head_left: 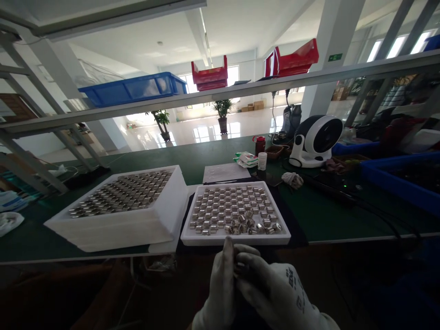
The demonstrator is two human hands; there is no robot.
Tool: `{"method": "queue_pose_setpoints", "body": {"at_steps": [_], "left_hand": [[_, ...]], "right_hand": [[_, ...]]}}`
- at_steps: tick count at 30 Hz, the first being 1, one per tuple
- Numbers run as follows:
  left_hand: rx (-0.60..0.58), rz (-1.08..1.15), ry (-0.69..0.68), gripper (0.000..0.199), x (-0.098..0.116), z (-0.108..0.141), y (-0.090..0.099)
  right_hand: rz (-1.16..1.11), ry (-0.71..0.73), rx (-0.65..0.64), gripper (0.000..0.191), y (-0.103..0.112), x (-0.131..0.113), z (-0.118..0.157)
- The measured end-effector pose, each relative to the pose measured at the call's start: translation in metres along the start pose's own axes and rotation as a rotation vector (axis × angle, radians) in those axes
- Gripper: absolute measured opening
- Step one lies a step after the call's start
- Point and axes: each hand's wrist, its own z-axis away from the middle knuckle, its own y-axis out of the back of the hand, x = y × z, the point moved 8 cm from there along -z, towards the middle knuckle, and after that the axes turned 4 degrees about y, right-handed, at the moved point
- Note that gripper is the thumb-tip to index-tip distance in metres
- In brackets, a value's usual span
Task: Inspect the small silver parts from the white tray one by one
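White gloves cover both hands, which meet just below the front edge of a white foam tray [233,239]. My left hand [222,286] has its thumb pointing up and its fingers curled against the other hand. My right hand [266,284] is closed, with a small dark metallic piece partly showing between its fingers; most of it is hidden. In the tray, short shiny metal cylinders [225,201] stand in rows, and several lie loose and tipped in a heap [244,222] near the front.
At the left stands a stack of white foam trays [117,233] full of cylinders. Behind are paper [227,173], a white bottle [261,161] and a fan [314,140]. A shelf [213,95] crosses above; a blue bin [405,176] is right.
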Motion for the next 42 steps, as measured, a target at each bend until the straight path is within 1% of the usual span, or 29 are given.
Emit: {"method": "queue_pose_setpoints", "body": {"at_steps": [1, 2, 3, 4, 5, 7, 10, 11, 12, 13, 15, 17, 18, 19, 20, 21, 22, 24, 26, 27, 29, 31, 34, 36, 38, 42], "left_hand": [[0.077, 0.001, 0.055, 0.065, -0.004, 0.000, 0.002], [0.132, 0.018, 0.140, 0.065, -0.012, 0.001, 0.002], [0.164, 0.031, 0.199, 0.064, -0.017, 0.002, 0.002], [0.177, 0.041, 0.238, 0.065, -0.023, 0.003, 0.000], [0.192, 0.047, 0.243, 0.067, -0.027, 0.004, 0.000], [0.255, 0.009, 0.169, 0.063, -0.031, 0.005, 0.004], [0.353, -0.111, -0.030, 0.040, -0.029, 0.009, 0.012], [0.379, -0.126, -0.065, 0.037, -0.028, 0.011, 0.013], [0.381, -0.106, -0.058, 0.039, -0.029, 0.011, 0.013], [0.361, -0.061, -0.022, 0.045, -0.032, 0.010, 0.010], [0.298, 0.042, 0.058, 0.058, -0.033, 0.007, 0.002], [0.241, 0.112, 0.127, 0.065, -0.032, 0.003, -0.007], [0.226, 0.122, 0.157, 0.067, -0.030, 0.000, -0.009], [0.214, 0.121, 0.189, 0.068, -0.029, -0.004, -0.010], [0.183, 0.105, 0.223, 0.069, -0.029, -0.009, -0.013], [0.138, 0.040, 0.222, 0.068, -0.026, -0.017, -0.016], [0.077, -0.067, 0.179, 0.065, -0.020, -0.027, -0.020], [-0.066, -0.320, 0.018, 0.054, -0.004, -0.051, -0.034], [-0.174, -0.513, -0.136, 0.037, 0.006, -0.077, -0.052], [-0.209, -0.575, -0.178, 0.031, 0.008, -0.090, -0.060], [-0.274, -0.720, -0.219, 0.025, 0.005, -0.112, -0.077], [-0.373, -0.916, -0.244, 0.021, -0.004, -0.126, -0.095], [-0.559, -1.177, -0.276, 0.019, -0.019, -0.131, -0.116], [-0.678, -1.293, -0.316, 0.023, -0.023, -0.129, -0.125], [-0.781, -1.373, -0.367, 0.027, -0.024, -0.127, -0.132], [-0.958, -1.440, -0.455, 0.023, -0.018, -0.131, -0.142]], "right_hand": [[-0.011, -0.055, 0.034, 0.028, 0.000, 0.005, 0.004], [-0.018, -0.118, 0.059, 0.022, 0.000, 0.010, 0.008], [-0.023, -0.184, 0.069, 0.019, -0.001, 0.014, 0.012], [-0.021, -0.237, 0.071, 0.021, -0.003, 0.016, 0.016], [-0.011, -0.271, 0.071, 0.023, -0.005, 0.017, 0.020], [0.021, -0.278, 0.103, 0.027, -0.006, 0.013, 0.023], [0.128, -0.209, 0.160, 0.033, -0.010, 0.005, 0.027], [0.148, -0.191, 0.163, 0.035, -0.014, 0.004, 0.028], [0.174, -0.171, 0.153, 0.036, -0.019, 0.004, 0.030], [0.235, -0.144, 0.133, 0.037, -0.025, 0.005, 0.031], [0.470, -0.042, 0.091, 0.036, -0.036, 0.004, 0.032], [0.738, 0.104, 0.072, 0.034, -0.045, 0.002, 0.032], [0.821, 0.166, 0.079, 0.032, -0.046, 0.002, 0.032], [0.851, 0.204, 0.096, 0.030, -0.044, 0.003, 0.032], [0.831, 0.212, 0.106, 0.029, -0.040, 0.006, 0.033], [0.780, 0.196, 0.111, 0.029, -0.034, 0.011, 0.033], [0.716, 0.171, 0.125, 0.028, -0.027, 0.016, 0.034], [0.566, 0.133, 0.192, 0.024, -0.011, 0.022, 0.039], [0.432, 0.109, 0.273, 0.027, 0.001, 0.026, 0.047], [0.394, 0.089, 0.299, 0.028, 0.005, 0.028, 0.050], [0.341, 0.018, 0.320, 0.026, 0.007, 0.034, 0.055], [0.341, -0.035, 0.338, 0.024, 0.009, 0.037, 0.058], [0.382, -0.047, 0.340, 0.024, 0.010, 0.037, 0.060], [0.358, -0.079, 0.329, 0.026, 0.011, 0.041, 0.062], [0.298, -0.120, 0.321, 0.027, 0.012, 0.046, 0.064], [0.276, -0.158, 0.295, 0.025, 0.011, 0.052, 0.067]]}}
